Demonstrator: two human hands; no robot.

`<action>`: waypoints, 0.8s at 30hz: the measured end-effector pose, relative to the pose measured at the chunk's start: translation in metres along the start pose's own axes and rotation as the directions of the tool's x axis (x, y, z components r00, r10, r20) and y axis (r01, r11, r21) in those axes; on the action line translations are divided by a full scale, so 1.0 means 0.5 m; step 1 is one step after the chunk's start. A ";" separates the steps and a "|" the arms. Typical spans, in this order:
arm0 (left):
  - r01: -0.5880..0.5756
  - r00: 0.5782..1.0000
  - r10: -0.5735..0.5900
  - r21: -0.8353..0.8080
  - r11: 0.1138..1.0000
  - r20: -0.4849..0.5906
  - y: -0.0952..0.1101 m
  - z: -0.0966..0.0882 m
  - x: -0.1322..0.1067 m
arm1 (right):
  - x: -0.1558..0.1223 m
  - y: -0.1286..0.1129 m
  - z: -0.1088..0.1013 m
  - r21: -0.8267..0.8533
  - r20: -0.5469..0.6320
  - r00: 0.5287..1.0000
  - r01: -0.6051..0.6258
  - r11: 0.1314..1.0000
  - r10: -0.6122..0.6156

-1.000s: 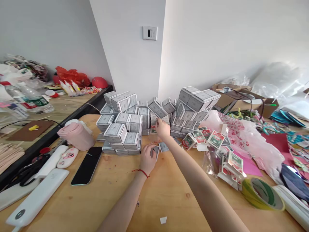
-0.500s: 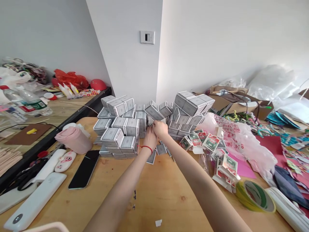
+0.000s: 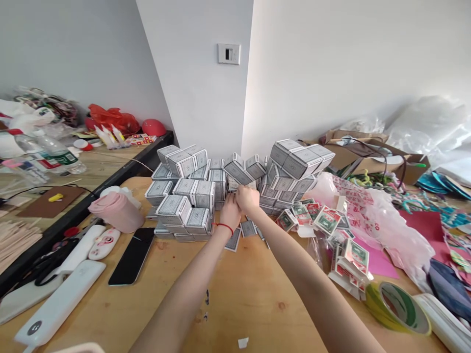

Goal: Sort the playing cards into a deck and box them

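Note:
My left hand (image 3: 230,211) and my right hand (image 3: 246,199) meet at the gap between two piles of playing cards, fingers closed and turned away from me. What they pinch is hidden behind them. Grey-backed card blocks stand stacked to the left (image 3: 183,211) and to the right (image 3: 290,159). Just behind my hands, two tilted card blocks (image 3: 237,167) lean against each other, above a pale block (image 3: 233,184) partly covered by my fingers. Loose cards (image 3: 232,241) lie on the wooden table below my left wrist, which wears a red cord.
Opened card boxes (image 3: 327,219) are heaped at right beside a pink-printed plastic bag (image 3: 386,215). Yellow-green tape (image 3: 373,304) lies near the front right. At left are a phone (image 3: 132,257), a pink cloth roll (image 3: 117,212) and a white device (image 3: 61,304).
The view has shifted slightly, so everything sits a little further right. Both hands stay together at the same gap; their fingers have moved only slightly.

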State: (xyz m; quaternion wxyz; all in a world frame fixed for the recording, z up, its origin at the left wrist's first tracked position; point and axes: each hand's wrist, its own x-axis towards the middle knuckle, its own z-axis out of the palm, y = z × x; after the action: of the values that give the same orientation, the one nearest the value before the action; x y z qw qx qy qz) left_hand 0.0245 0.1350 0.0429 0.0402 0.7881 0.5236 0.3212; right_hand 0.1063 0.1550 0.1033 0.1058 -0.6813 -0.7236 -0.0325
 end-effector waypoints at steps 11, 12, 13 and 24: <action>0.034 0.999 -0.034 0.044 0.998 0.000 0.004 0.000 0.006 | -0.036 0.038 0.023 0.090 -0.108 0.986 -0.120 0.989 0.130; 0.036 0.999 -0.036 0.056 0.998 0.006 0.003 -0.001 0.006 | -0.038 0.042 0.025 0.103 -0.107 0.983 -0.137 0.985 0.148; 0.036 0.999 -0.037 0.069 0.997 0.013 0.003 -0.002 0.005 | -0.041 0.046 0.028 0.121 -0.104 0.980 -0.159 0.980 0.171; 0.003 0.999 -0.011 0.195 0.981 0.043 0.016 -0.024 -0.017 | -0.109 0.093 0.056 0.522 -0.070 0.963 -0.187 0.833 0.260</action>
State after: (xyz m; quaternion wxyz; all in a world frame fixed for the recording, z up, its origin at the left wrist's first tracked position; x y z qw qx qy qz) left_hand 0.0223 0.1211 0.0516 -0.0245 0.7933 0.5542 0.2510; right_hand 0.1524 0.1100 0.0607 0.3353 -0.7048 -0.6125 0.1256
